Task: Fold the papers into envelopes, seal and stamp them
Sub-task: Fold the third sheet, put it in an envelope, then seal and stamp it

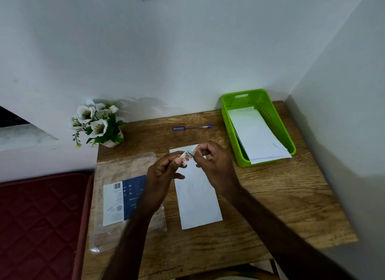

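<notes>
We see both hands raised just above the wooden tabletop point(270, 196), working together on a small stamp point(186, 156) that shows a red mark on white. The left hand point(164, 171) pinches the stamp's left end between thumb and forefinger, its other fingers loosely curled. The right hand point(214, 165) pinches the stamp's right edge with fingertips drawn together; we cannot tell whether a backing is coming away. Directly beneath the hands a white folded envelope point(198, 200) lies flat on the tabletop, long side running away from us, partly hidden by the hands at its far end. To its left we find a clear plastic packet point(116, 171) with a blue and white label, overhanging the tabletop's left edge. At the far right stands a green perforated basket point(260, 100) holding white papers point(256, 134), their near corners sticking out over its rim. A blue pen point(191, 127) lies crosswise near the far edge, and a small pot of white artificial flowers point(95, 123) sits at the far left corner, beside the wall.
</notes>
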A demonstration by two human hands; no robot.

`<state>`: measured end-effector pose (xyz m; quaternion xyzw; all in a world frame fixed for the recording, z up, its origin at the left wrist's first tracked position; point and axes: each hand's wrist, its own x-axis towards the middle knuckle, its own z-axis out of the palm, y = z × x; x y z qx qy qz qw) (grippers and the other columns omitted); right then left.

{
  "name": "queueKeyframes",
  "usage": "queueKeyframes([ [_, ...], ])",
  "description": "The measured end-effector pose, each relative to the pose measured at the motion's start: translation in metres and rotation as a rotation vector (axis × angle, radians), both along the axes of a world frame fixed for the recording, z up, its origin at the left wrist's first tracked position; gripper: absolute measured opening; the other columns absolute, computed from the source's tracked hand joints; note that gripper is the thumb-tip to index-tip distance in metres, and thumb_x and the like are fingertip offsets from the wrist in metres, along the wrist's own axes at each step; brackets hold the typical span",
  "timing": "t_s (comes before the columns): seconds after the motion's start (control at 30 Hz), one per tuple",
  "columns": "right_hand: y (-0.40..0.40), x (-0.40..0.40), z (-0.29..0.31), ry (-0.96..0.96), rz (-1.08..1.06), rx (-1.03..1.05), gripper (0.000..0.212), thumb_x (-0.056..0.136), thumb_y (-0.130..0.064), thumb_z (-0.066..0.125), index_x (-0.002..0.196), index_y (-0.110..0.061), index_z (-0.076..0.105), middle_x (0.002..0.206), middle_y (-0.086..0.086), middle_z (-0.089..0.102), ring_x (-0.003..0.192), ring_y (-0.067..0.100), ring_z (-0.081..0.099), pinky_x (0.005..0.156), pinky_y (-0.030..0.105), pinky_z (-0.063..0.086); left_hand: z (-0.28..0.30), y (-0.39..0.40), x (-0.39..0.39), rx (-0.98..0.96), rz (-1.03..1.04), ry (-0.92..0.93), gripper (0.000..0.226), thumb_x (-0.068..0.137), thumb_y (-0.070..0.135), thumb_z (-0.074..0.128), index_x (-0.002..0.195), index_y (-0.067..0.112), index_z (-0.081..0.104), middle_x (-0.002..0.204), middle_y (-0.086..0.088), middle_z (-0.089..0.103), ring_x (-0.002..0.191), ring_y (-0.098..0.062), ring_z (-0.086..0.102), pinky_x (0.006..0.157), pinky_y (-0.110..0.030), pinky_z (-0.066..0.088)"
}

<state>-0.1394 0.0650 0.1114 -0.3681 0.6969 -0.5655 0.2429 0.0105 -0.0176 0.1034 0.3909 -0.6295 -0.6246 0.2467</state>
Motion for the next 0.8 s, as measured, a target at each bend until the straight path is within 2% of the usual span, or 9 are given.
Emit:
queueKeyframes([
  [0.07, -0.002, 0.000, 0.006, -0.267, -0.029, 0.049, 0.011, 0.096, -0.013, 0.067, 0.097, -0.003, 0.071, 0.090, 0.003, 0.074, 0.086, 0.020, 0.072, 0.066, 0.034, 0.064, 0.000, -0.001, 0.000, 0.020, 0.005, -0.010, 0.037, 0.095, 0.038, 0.057, 0.121, 0.016, 0.072, 0.114, 0.003, 0.074, 0.103, -0.020, 0.071, 0.075, -0.038, 0.064],
  [0.13, -0.002, -0.001, 0.011, -0.479, -0.051, 0.085, 0.017, 0.098, -0.013, 0.065, 0.103, 0.001, 0.071, 0.095, 0.012, 0.076, 0.089, 0.022, 0.075, 0.068, 0.036, 0.064, -0.001, -0.002, 0.001, 0.036, 0.001, -0.006, 0.036, 0.097, 0.037, 0.056, 0.122, 0.016, 0.071, 0.113, 0.003, 0.074, 0.103, -0.021, 0.071, 0.075, -0.038, 0.064],
  [0.2, -0.003, -0.001, 0.012, -0.659, -0.068, 0.096, 0.018, 0.099, -0.015, 0.063, 0.106, -0.001, 0.072, 0.097, 0.013, 0.077, 0.090, 0.023, 0.076, 0.071, 0.037, 0.064, -0.002, -0.004, 0.002, 0.046, 0.002, -0.007, 0.031, 0.100, 0.032, 0.056, 0.122, 0.016, 0.071, 0.111, 0.003, 0.075, 0.102, -0.021, 0.071, 0.075, -0.038, 0.064],
  [0.3, -0.007, -0.001, 0.009, -0.851, -0.123, 0.138, 0.016, 0.100, -0.019, 0.063, 0.103, -0.007, 0.073, 0.097, 0.012, 0.078, 0.091, 0.024, 0.077, 0.074, 0.037, 0.065, -0.004, -0.007, 0.002, 0.042, 0.002, -0.001, 0.026, 0.102, 0.027, 0.056, 0.120, 0.017, 0.072, 0.107, 0.003, 0.076, 0.100, -0.021, 0.072, 0.075, -0.036, 0.064],
  [0.4, -0.009, 0.000, 0.005, -1.025, -0.175, 0.128, 0.016, 0.100, -0.018, 0.063, 0.098, -0.004, 0.071, 0.095, 0.014, 0.077, 0.091, 0.026, 0.077, 0.070, 0.036, 0.063, -0.005, -0.013, 0.006, 0.006, 0.007, -0.030, 0.024, 0.100, 0.032, 0.055, 0.114, 0.021, 0.072, 0.104, 0.005, 0.076, 0.097, -0.018, 0.072, 0.073, -0.032, 0.063],
  [0.6, -0.006, -0.003, 0.001, -1.143, -0.192, 0.097, 0.015, 0.099, -0.014, 0.064, 0.092, -0.002, 0.070, 0.094, 0.016, 0.076, 0.088, 0.026, 0.077, 0.072, 0.037, 0.064, -0.016, -0.038, 0.008, -0.198, 0.048, -0.142, 0.015, 0.099, 0.037, 0.057, 0.107, 0.038, 0.070, 0.105, 0.021, 0.074, 0.097, -0.006, 0.070, 0.077, -0.025, 0.059],
  [0.67, -0.005, -0.003, -0.001, -1.161, -0.190, 0.094, 0.015, 0.099, -0.013, 0.063, 0.092, -0.002, 0.069, 0.092, 0.016, 0.076, 0.087, 0.025, 0.077, 0.071, 0.037, 0.064, -0.028, -0.051, 0.008, -0.344, 0.137, -0.250, 0.017, 0.100, 0.040, 0.059, 0.113, 0.037, 0.070, 0.114, 0.015, 0.072, 0.100, -0.003, 0.068, 0.082, -0.026, 0.056],
  [0.8, -0.004, -0.001, -0.002, -1.203, -0.194, 0.100, 0.014, 0.099, -0.012, 0.063, 0.094, 0.000, 0.069, 0.090, 0.015, 0.076, 0.084, 0.025, 0.077, 0.068, 0.036, 0.063, -0.052, -0.082, 0.008, -0.743, 0.169, -0.618, 0.030, 0.105, 0.037, 0.052, 0.125, 0.023, 0.069, 0.129, -0.003, 0.068, 0.115, -0.023, 0.063, 0.096, -0.046, 0.052],
])
